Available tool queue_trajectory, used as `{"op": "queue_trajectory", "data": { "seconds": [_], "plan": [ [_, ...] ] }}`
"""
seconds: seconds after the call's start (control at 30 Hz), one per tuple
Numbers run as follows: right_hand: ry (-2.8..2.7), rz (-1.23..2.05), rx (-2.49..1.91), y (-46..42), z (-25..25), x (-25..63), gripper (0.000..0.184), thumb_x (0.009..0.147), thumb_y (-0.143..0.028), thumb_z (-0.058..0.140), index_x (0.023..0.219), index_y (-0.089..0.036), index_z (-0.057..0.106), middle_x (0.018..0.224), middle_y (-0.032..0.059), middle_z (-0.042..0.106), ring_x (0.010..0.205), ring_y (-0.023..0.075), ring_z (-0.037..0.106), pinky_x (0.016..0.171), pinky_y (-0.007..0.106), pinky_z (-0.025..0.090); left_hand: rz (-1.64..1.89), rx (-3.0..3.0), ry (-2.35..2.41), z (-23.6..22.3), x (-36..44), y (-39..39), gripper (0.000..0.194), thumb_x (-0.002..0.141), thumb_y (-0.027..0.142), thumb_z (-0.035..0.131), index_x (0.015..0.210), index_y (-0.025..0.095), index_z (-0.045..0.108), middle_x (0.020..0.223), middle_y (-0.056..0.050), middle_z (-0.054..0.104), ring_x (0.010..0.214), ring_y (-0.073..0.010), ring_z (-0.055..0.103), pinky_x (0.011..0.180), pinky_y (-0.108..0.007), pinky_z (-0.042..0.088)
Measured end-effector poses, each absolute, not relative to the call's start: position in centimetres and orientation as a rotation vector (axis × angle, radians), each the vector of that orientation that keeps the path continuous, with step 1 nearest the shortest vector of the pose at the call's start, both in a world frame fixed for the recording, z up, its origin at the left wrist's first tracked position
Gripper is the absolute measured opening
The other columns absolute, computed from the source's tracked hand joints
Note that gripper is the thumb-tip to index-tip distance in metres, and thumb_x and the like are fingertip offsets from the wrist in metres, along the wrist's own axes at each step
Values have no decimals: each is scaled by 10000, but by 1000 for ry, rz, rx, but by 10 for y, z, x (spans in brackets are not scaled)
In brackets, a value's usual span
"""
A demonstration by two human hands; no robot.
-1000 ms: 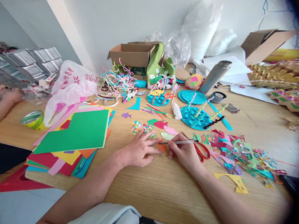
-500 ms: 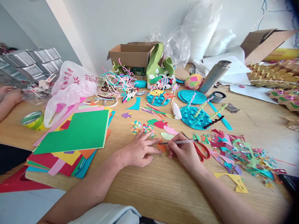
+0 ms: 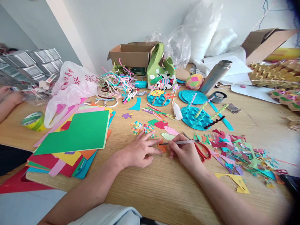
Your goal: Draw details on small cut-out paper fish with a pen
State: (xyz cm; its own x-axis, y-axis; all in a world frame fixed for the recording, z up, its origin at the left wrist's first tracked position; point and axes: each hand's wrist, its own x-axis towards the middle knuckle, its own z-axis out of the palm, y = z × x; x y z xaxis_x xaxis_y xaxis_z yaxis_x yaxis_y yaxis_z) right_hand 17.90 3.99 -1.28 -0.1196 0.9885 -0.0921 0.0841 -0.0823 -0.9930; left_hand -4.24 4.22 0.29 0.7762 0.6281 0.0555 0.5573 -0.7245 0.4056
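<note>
My left hand (image 3: 139, 152) lies on the table with its fingers spread, the fingertips at the edge of a small orange paper cutout (image 3: 162, 147). In my right hand (image 3: 184, 151) is a slim pen (image 3: 186, 142) with a greyish barrel, its dark tip over the orange piece. Just beyond are paper fish: pale green (image 3: 167, 136), pink (image 3: 171, 130), red (image 3: 161, 124) and a darker green one (image 3: 152, 122). Red-handled scissors (image 3: 206, 153) rest beside my right hand, their blades partly hidden. Coloured confetti dots (image 3: 136, 127) lie past my left fingers.
Stacked coloured paper (image 3: 77, 132) and tape (image 3: 33, 120) lie left, paper scraps (image 3: 248, 156) right. Farther back stand a white glue bottle (image 3: 177, 111), blue discs with twisted stems (image 3: 197, 117), a steel flask (image 3: 215, 76) and pipe cleaners (image 3: 117, 81). Another person's hand (image 3: 11, 98) is far left.
My two hands, the pen and the orange piece stay in practically the same place. At the far left, the other person's hands have shifted slightly.
</note>
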Motion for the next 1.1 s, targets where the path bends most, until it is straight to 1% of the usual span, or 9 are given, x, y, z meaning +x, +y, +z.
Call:
{"op": "queue_trajectory", "data": {
  "seconds": [0.3, 0.57, 0.77, 0.93, 1.1],
  "plan": [
    [-1324, 1324, -1294, 40, -11, 178, 439, 759, -602, 718, 708, -231, 489, 530, -25, 619, 382, 139, 575, 394, 246, 442, 272, 2603, 911, 2, -42, 42, 454, 854, 166, 572, 1258, 356, 656, 1522, 33, 439, 1470, -337, 235, 1194, -628, 88],
    [-1335, 1299, -1297, 40, -11, 178, 425, 777, -594, 706, 708, -233, 492, 544, -18, 626, 388, 145, 583, 394, 252, 444, 281, 2607, 902, 3, -42, 42, 457, 843, 154, 574, 1246, 349, 665, 1513, 31, 451, 1468, -344, 236, 1194, -638, 67],
    [-1334, 1332, -1290, 40, -12, 179, 426, 764, -594, 716, 709, -235, 493, 535, -20, 622, 388, 151, 577, 401, 260, 446, 273, 2602, 907, 4, -43, 42, 463, 843, 151, 570, 1248, 355, 663, 1512, 35, 453, 1472, -338, 230, 1196, -635, 60],
    [-1323, 1325, -1284, 40, -12, 179, 406, 780, -568, 715, 713, -238, 488, 542, -19, 627, 393, 150, 578, 409, 260, 439, 285, 2601, 907, 3, -42, 42, 452, 846, 157, 573, 1239, 360, 665, 1515, 41, 448, 1473, -334, 226, 1196, -635, 64],
    [-1334, 1320, -1293, 40, -11, 178, 428, 769, -599, 709, 708, -238, 488, 545, -17, 626, 395, 152, 581, 408, 263, 447, 281, 2604, 906, 2, -42, 42, 447, 849, 160, 574, 1239, 358, 666, 1513, 36, 452, 1472, -339, 228, 1195, -641, 64]
  ]
}}
